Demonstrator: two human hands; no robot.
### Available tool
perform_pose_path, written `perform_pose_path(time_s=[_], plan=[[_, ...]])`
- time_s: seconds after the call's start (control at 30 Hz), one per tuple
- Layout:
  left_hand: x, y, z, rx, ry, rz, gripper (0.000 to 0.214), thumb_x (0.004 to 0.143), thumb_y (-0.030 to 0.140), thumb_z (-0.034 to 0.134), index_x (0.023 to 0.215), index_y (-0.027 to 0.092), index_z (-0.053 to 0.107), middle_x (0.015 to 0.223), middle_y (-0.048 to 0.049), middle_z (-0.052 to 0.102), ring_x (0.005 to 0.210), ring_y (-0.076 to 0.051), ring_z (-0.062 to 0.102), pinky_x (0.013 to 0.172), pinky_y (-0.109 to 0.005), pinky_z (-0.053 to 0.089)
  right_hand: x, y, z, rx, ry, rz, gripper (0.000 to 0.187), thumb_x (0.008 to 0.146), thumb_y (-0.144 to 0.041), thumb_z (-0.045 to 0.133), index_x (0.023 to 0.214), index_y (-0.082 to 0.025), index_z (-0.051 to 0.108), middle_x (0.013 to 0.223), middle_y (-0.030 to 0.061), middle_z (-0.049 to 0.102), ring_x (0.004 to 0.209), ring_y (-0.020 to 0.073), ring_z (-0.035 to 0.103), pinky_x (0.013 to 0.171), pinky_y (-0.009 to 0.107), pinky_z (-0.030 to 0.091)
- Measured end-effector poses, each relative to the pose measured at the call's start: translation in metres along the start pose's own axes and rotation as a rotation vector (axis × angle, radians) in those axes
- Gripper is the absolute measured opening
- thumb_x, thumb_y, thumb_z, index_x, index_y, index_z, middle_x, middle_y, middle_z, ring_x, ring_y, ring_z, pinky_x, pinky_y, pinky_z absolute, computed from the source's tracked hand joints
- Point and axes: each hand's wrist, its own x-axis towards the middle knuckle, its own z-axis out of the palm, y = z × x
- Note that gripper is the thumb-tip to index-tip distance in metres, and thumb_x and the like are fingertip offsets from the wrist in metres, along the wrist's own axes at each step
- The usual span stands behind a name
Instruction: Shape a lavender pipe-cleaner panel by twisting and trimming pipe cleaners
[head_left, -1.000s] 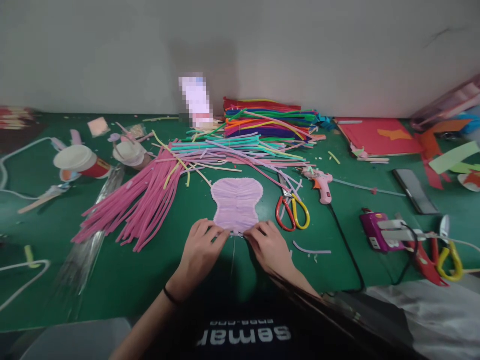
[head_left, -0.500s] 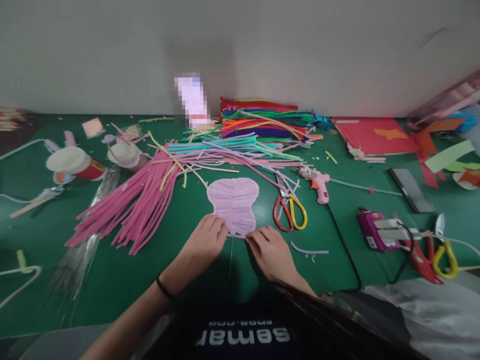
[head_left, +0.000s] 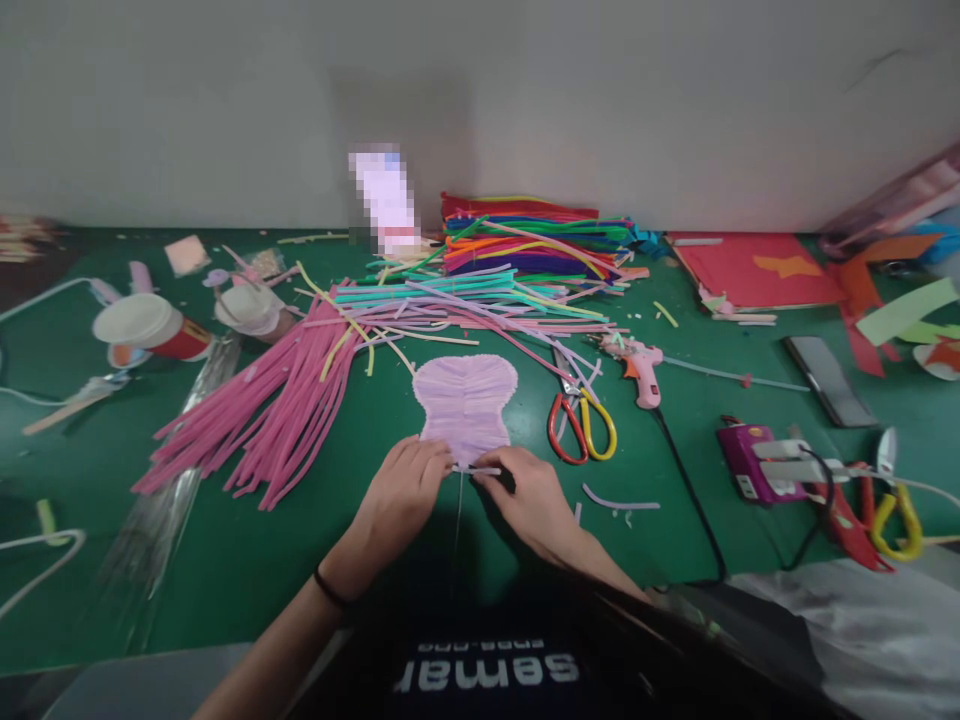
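With the left hand [head_left: 412, 480], pinching the lilac piece [head_left: 465, 400] at 7 o'clock, apparently steadying it on the counter [head_left: 247, 570]; with the right hand [head_left: 525, 490], grasping 1 pale strip [head_left: 487, 470] at 5 o'clock, probably aligning it along the lower edge. Seeing scissors [head_left: 591, 430] at 3 o'clock, handles-first, seemingly for easy reaching; farther, noticing turquoise stems [head_left: 427, 291] at 12 o'clock.
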Motion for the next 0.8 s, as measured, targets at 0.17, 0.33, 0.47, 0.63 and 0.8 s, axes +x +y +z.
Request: perform_pose_path(time_s=[0.17,0.33,0.47,0.63,0.8], plan=[[0.001,0.0,0.001,-0.089,0.039,-0.061,0.01,0.092,0.013,0.049,0.095,0.014,0.058,0.093,-0.0075,0.069,0.091,-0.021,0.063,0.091,-0.041,0.048,0.004,0.005,0.001,0.093,0.013,-0.009,0.013,0.088,-0.017,0.059,0.096,-0.024,0.066,0.095,0.0004,0.072,0.09,0.0159,0.065,0.083,0.028,0.049],[0.003,-0.002,0.007,-0.095,0.039,-0.103,0.013,0.092,0.014,0.048,0.099,0.013,0.059,0.105,-0.0124,0.067,0.1,-0.023,0.062,0.089,-0.04,0.05,0.005,0.009,0.005,-0.068,0.055,-0.067,0.018,0.09,-0.021,0.057,0.107,-0.022,0.063,0.097,0.0036,0.071,0.09,0.018,0.065,0.082,0.029,0.049],[0.003,-0.004,0.009,-0.136,0.009,-0.119,0.016,0.094,0.014,0.044,0.099,0.012,0.059,0.108,-0.0143,0.065,0.105,-0.023,0.06,0.092,-0.04,0.051,0.002,0.01,0.005,-0.243,0.045,-0.185,0.013,0.093,-0.021,0.052,0.099,-0.021,0.064,0.089,0.0055,0.07,0.088,0.0183,0.062,0.08,0.029,0.048],[0.0,-0.012,0.006,-0.17,-0.071,-0.02,0.014,0.093,0.021,0.049,0.097,0.013,0.06,0.126,-0.016,0.059,0.124,-0.026,0.051,0.105,-0.046,0.044,0.0,0.012,0.004,-0.35,0.051,-0.273,0.017,0.095,-0.019,0.048,0.1,-0.02,0.064,0.086,0.0059,0.069,0.083,0.0177,0.061,0.078,0.03,0.045],[0.004,-0.017,0.001,-0.067,-0.098,0.043,0.013,0.092,0.019,0.051,0.092,0.013,0.062,0.126,-0.0161,0.061,0.123,-0.027,0.053,0.106,-0.05,0.042,0.001,0.01,0.005,-0.394,0.059,-0.311,0.017,0.094,-0.017,0.048,0.092,-0.02,0.064,0.081,0.0044,0.068,0.085,0.0182,0.057,0.079,0.03,0.042]])
